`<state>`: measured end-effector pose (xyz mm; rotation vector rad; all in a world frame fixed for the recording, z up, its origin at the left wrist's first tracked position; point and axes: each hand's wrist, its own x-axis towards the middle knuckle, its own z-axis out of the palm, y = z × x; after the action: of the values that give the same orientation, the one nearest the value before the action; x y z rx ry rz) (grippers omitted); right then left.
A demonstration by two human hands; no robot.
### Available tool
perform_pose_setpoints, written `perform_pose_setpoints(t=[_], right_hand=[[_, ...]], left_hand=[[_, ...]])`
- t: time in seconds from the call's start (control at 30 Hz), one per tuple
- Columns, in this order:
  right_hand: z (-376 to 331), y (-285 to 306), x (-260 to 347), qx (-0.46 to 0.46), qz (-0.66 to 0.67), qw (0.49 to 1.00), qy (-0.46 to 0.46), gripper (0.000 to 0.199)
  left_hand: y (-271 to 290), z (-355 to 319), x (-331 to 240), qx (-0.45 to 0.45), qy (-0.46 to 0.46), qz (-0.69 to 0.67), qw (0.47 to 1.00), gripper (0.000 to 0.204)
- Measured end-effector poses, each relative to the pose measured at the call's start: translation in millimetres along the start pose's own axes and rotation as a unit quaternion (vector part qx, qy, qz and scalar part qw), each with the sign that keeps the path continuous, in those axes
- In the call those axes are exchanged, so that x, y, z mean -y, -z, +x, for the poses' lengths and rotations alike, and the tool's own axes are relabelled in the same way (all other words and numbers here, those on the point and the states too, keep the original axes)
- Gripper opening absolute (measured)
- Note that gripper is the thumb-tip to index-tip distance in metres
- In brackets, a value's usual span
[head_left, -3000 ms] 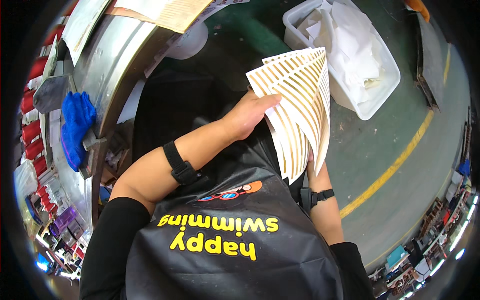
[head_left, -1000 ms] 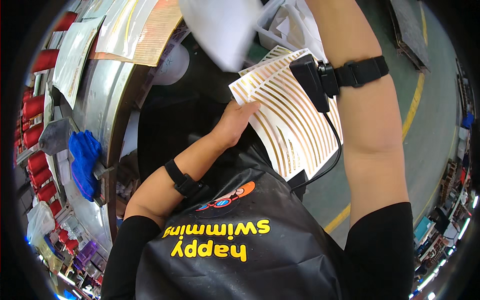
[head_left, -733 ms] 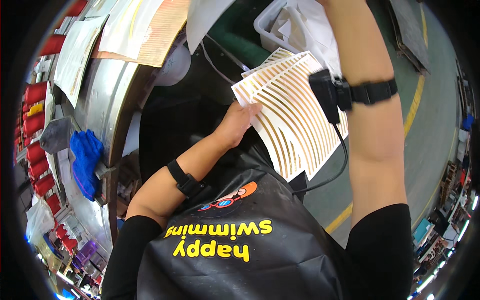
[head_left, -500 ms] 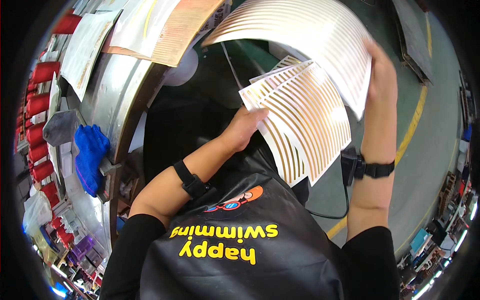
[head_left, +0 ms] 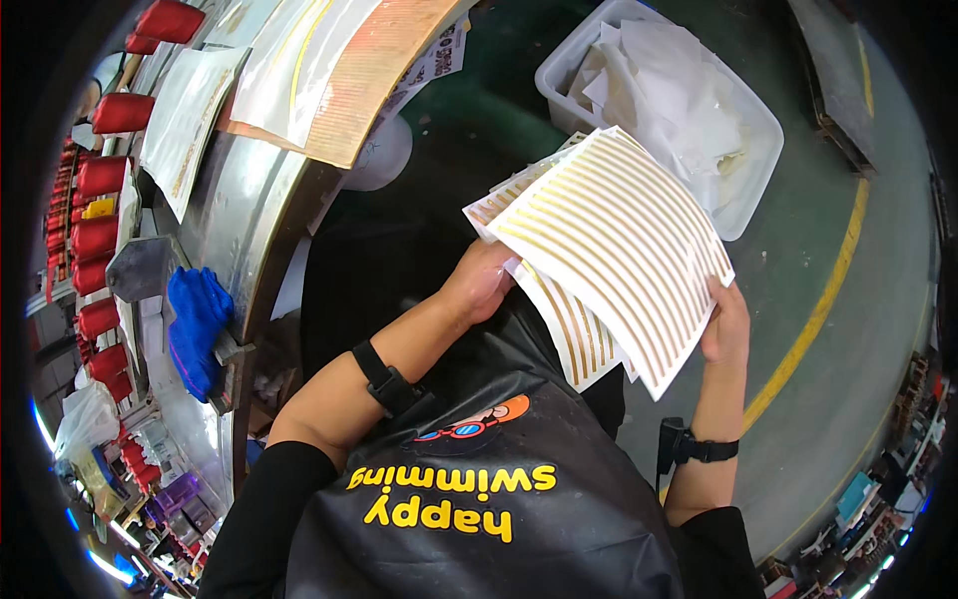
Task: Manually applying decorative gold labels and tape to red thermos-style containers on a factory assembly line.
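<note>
A white sheet with gold stripes [head_left: 621, 245] lies over a fanned bunch of similar striped sheets [head_left: 571, 334], above my lap. My left hand [head_left: 482, 282] is closed on the left edge of the bunch, its fingers partly hidden beneath the paper. At the right edge of the top sheet, my right hand [head_left: 726, 324] pinches the paper, thumb above and fingers mostly underneath. The sheets bow slightly, and corners of the lower ones stick out at the far left and near side.
A white plastic bin [head_left: 750, 205] with crumpled whitish sheets stands on the green floor beyond the paper. To the left runs a metal worktable [head_left: 225, 180] carrying brown corrugated cardboard [head_left: 349, 100], with a blue cloth [head_left: 198, 329] at its side. A yellow line [head_left: 813, 334] crosses the floor.
My right hand has come down toward me, bringing the raised sheet over the bunch in my left hand. The bin behind has come into full view.
</note>
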<state>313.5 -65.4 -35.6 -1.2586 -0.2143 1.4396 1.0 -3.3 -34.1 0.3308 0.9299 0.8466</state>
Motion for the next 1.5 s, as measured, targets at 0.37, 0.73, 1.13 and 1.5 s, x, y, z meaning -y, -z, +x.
perform_pose_setpoints(t=[0.37, 0.73, 1.13, 1.5], right_hand=[[-18, 24, -39, -0.025, 0.021, 0.998, -0.06, 0.05], [-15, 25, -52, -0.004, -0.062, 0.998, -0.024, 0.036], [31, 44, 23, -0.128, -0.197, 0.97, 0.065, 0.039], [230, -52, 72, 0.016, -0.151, 0.984, 0.089, 0.039]], left_hand=[[0, 0, -6, -0.038, 0.041, 0.027, 0.998, 0.036], [-1, -9, -1, -0.052, -0.038, 0.237, 0.969, 0.039], [-2, -3, 13, -0.062, -0.087, 0.295, 0.949, 0.027], [9, -1, 9, -0.076, -0.001, 0.184, 0.98, 0.042]])
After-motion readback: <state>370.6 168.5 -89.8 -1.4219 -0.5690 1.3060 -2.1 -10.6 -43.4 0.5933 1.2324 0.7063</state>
